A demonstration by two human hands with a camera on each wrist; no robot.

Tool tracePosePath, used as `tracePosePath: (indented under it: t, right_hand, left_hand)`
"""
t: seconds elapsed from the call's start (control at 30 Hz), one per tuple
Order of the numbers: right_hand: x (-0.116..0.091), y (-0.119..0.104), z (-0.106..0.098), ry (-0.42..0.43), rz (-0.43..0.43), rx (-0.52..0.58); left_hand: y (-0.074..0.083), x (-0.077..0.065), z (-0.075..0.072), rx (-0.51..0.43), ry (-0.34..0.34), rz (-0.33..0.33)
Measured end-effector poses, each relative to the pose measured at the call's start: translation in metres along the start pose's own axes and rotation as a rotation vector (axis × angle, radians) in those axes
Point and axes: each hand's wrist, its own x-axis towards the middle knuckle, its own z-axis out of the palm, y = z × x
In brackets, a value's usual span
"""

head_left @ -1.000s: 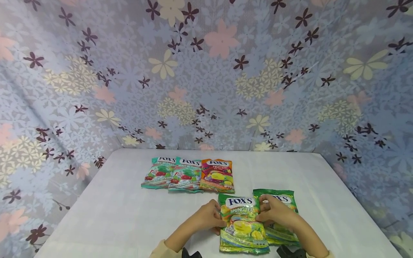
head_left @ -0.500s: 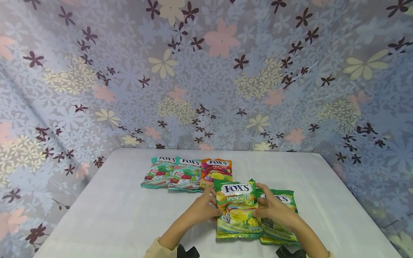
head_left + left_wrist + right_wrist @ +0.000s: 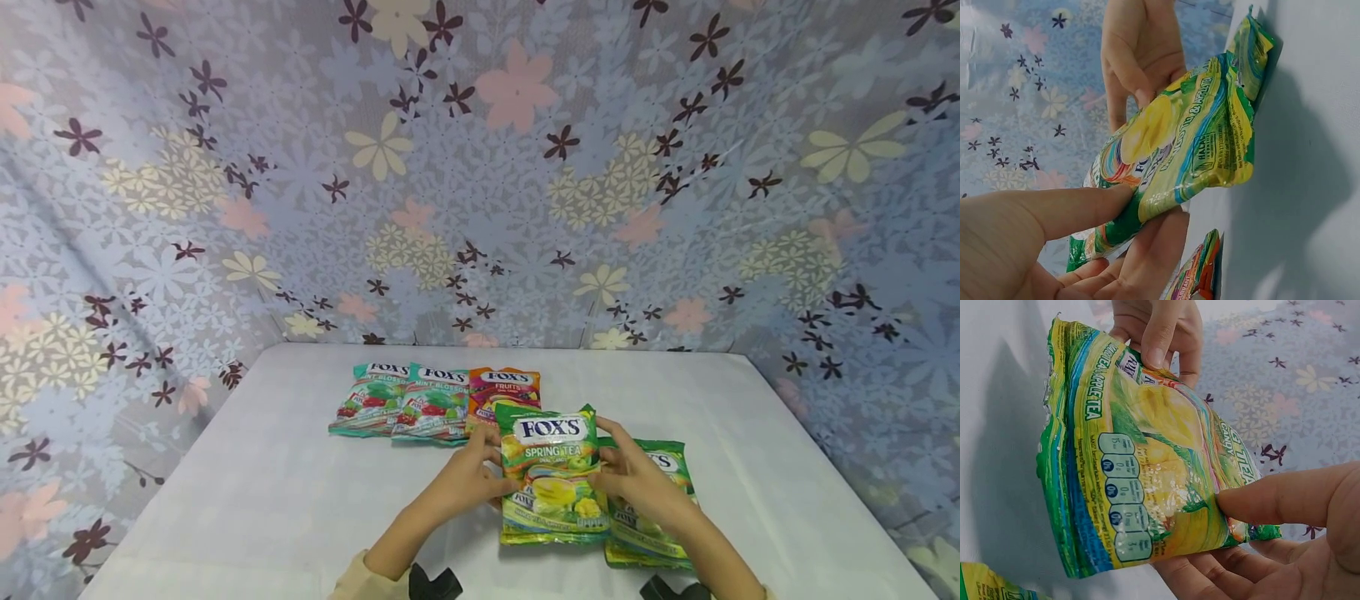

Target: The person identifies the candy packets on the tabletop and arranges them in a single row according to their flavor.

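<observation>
A green and yellow Fox's Spring Tea candy bag [image 3: 553, 479] is held up off the table, its printed front towards the head camera. My left hand [image 3: 471, 477] pinches its left edge, thumb on the front and fingers behind. On the opposite edge my right hand [image 3: 641, 477] grips it the same way. In the left wrist view the candy bag [image 3: 1172, 137] tilts between both hands, its lower seam over the table. The right wrist view shows the right thumb [image 3: 1285, 494] pressing the bag's front. Partly behind the right hand lies a second green candy bag [image 3: 652, 529].
Two teal Mint Blossom bags [image 3: 369, 404] [image 3: 433, 408] lie overlapping at the back of the white table [image 3: 285, 500]. Beside them is an orange Fruits bag [image 3: 504, 387], its lower part hidden by the held bag. A flowered cloth [image 3: 480, 183] rises behind the table.
Both hands have raised the Spring Tea bag and moved it forward, slightly left, so it now overlaps the orange bag in the head view. The other bags have stayed put.
</observation>
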Motion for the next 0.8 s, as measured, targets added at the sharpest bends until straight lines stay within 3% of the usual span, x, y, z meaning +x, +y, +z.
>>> tracePosePath:
  t: [0.3, 0.5, 0.8]
  right_hand:
    - [-0.0011, 0.0022, 0.0003, 0.000, 0.018, 0.014]
    - [-0.0011, 0.0029, 0.0021, -0.008, 0.028, 0.035]
    - [0.0024, 0.0039, 0.0015, -0.004, -0.011, 0.028]
  left_hand:
    - [-0.0042, 0.0014, 0.0017, -0.016, 0.008, -0.007]
    - [-0.0056, 0.0016, 0.0001, 0.022, 0.017, -0.028]
    - [-0.0060, 0.0033, -0.0015, 0.035, 0.014, 0.011]
